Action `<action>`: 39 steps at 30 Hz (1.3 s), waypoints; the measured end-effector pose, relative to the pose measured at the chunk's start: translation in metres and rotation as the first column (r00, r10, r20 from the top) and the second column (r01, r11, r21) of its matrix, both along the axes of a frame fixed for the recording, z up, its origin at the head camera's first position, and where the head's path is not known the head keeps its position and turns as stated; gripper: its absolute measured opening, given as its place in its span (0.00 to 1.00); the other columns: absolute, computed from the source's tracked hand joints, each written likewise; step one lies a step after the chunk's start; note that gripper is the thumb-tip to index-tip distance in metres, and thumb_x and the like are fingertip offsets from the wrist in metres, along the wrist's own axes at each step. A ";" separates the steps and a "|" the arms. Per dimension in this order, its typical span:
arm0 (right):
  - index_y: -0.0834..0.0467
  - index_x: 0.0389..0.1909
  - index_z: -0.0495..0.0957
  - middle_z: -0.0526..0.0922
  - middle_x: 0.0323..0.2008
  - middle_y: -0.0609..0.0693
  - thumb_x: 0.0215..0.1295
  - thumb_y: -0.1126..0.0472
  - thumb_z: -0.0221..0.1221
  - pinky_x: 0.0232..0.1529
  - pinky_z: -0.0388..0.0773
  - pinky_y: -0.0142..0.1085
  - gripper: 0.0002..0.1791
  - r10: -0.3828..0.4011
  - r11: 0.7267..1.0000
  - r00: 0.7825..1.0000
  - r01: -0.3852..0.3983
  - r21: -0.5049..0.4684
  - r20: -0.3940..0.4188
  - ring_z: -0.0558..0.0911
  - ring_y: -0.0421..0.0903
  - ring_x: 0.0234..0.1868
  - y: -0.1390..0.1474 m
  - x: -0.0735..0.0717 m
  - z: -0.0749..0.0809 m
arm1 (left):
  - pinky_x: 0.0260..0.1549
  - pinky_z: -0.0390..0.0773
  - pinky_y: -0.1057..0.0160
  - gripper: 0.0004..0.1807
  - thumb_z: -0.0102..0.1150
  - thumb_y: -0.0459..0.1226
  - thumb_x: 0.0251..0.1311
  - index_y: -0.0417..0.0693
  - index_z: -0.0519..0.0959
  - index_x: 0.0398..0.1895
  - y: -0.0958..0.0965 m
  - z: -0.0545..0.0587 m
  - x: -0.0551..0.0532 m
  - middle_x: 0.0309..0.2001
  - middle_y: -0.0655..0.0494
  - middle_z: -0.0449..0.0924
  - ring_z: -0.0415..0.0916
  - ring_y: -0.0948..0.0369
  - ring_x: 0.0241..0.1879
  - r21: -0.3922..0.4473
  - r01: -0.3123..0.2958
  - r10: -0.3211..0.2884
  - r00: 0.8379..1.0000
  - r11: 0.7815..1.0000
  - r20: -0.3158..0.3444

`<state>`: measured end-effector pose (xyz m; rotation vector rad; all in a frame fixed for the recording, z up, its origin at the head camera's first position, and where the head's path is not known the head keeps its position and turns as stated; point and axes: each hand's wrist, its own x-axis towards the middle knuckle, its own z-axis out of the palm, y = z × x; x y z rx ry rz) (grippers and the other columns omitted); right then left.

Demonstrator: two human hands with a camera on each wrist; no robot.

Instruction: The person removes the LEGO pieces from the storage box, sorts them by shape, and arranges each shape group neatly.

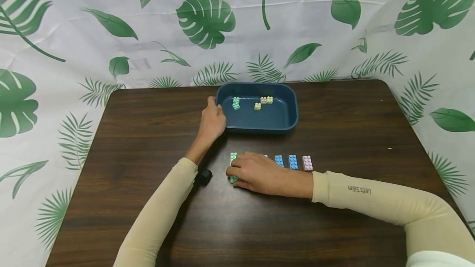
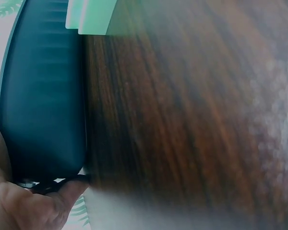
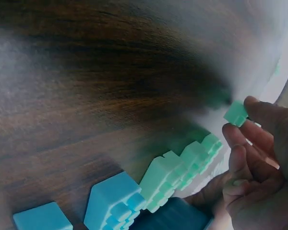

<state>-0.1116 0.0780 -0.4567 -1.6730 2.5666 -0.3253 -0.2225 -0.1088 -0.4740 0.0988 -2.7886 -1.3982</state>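
Head view: gripping the left end of a blue tray point(image 1: 276, 116) with the left hand point(image 1: 212, 122) toward the far side of a brown table point(image 1: 345, 135), while pinching a small green block point(image 1: 233, 179) with the right hand point(image 1: 259, 172), nearer and well apart, to the left of two blue blocks point(image 1: 292, 162) and a pink block point(image 1: 307, 162). Left wrist view: clasping the tray's end; probably best kept steady, to prevent sliding. Right wrist view: holding the block between thumb and fingertip, near larger green blocks point(image 3: 159, 181); hard to tell whether touching the table. Likely wise to keep the pinch light but sure, with other fingers tucked clear of neighbouring pieces.
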 end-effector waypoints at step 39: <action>0.46 0.75 0.73 0.76 0.73 0.53 0.73 0.40 0.63 0.60 0.80 0.55 0.33 -0.418 0.885 0.897 0.366 -0.289 -0.144 0.78 0.56 0.68 0.059 -0.053 0.035 | 0.42 0.80 0.43 0.21 0.36 0.41 0.84 0.41 0.64 0.72 0.001 0.001 0.003 0.38 0.41 0.80 0.81 0.45 0.39 -0.013 -0.012 0.012 1.000 1.000 0.005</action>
